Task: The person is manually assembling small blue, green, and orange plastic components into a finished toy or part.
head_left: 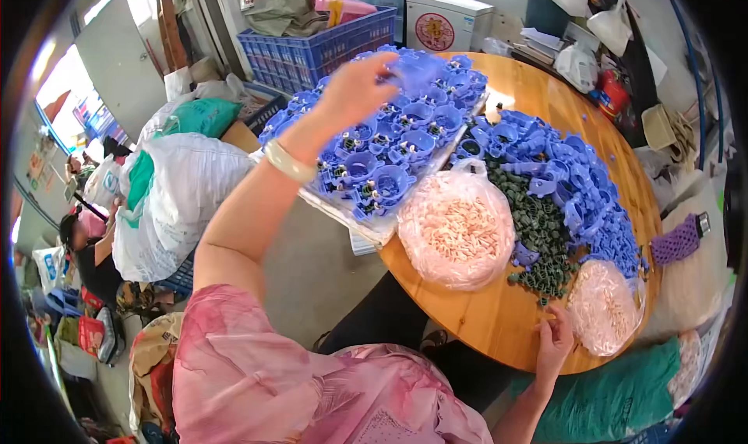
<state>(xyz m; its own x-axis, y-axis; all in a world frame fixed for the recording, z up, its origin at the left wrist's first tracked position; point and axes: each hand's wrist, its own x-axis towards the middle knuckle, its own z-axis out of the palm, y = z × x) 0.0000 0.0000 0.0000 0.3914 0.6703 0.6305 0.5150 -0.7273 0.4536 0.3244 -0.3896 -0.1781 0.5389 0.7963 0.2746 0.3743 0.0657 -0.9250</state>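
My left hand (360,86) reaches far out over a flat tray (366,224) packed with assembled blue plastic cup-shaped parts (389,152), its fingers closed on one blurred blue part (417,70). A pale bangle sits on that wrist. My right hand (555,336) rests at the near edge of the round wooden table (483,311), fingertips touching the dark green small parts (538,234), beside a clear bag of pinkish-white pieces (604,308). I cannot tell whether it holds a piece.
A second, larger bag of pinkish pieces (456,230) lies mid-table. Loose blue parts (576,179) heap on the right. A blue crate (312,47) and white sacks (175,195) stand to the left. Another person (89,249) sits low at far left.
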